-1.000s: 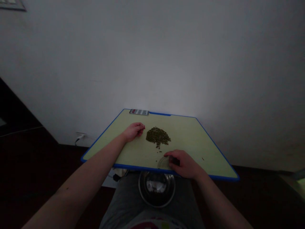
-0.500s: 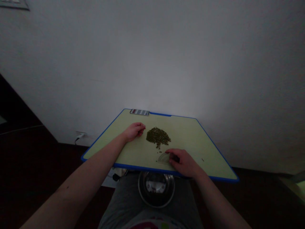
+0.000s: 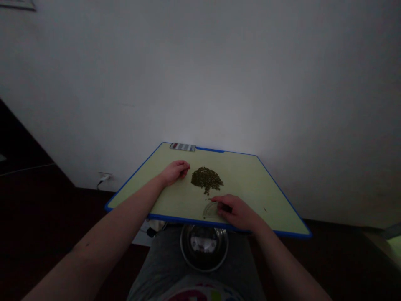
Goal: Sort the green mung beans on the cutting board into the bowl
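A pile of small dark green-brown grains or pellets (image 3: pixel 206 178) lies on the pale yellow-green tabletop (image 3: pixel 242 177). Just left of the pile rests my left hand (image 3: pixel 177 172), its fingers curled and thumb and forefinger together; whatever they may hold is too small to make out. My right hand (image 3: pixel 236 210) is low over the near side, forefinger stretched toward a few loose bits below the pile, thumb apart. Beneath its fingers shows a pale curved outline (image 3: pixel 209 209), partly hidden; I cannot tell whether it is a clear object or part of the table.
On my lap, under the table's blue front edge (image 3: pixel 188 220), sits a shiny metal bowl (image 3: pixel 204 267) with dark contents. A phone-like flat device (image 3: pixel 182 147) lies at the far left edge. One thin dark bit (image 3: pixel 265 209) is at right. Behind stands a wall with a plugged-in socket (image 3: pixel 104 178).
My right hand has shifted slightly left, its forefinger now reaching the loose bits below the pile. The left hand keeps its pose; the whole view has drifted a little.
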A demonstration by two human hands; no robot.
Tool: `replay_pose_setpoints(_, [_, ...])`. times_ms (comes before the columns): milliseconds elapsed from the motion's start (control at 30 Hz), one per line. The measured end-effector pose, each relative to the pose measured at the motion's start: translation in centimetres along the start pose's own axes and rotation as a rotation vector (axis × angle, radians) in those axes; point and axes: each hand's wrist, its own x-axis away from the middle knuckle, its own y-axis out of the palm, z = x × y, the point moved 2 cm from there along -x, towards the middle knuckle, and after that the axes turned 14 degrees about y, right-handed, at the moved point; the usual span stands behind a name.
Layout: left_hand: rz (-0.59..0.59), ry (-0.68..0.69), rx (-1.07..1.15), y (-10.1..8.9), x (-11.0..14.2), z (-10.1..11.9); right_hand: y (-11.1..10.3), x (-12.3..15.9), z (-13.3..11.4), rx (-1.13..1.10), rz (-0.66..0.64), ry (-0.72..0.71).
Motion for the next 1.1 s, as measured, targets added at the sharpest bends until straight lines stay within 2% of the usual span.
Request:
replay_pose_setpoints(833, [-0.019,0.012,-0.005,0.04,0.07,0.16,-0.28,0.52,-0.06,-0.073,-0.026,0.022])
replay_pose_setpoints(933, [-0.009,0.004,-0.001,0.10,0.09,0.28,-0.14,0.36,0.23,-0.067,0.022,0.049])
replay_pose_setpoints(1100, [0.002,-0.012,0.014,0.11,0.05,0.21,0.07,-0.19,0.77,-0.013,0.181,0.152])
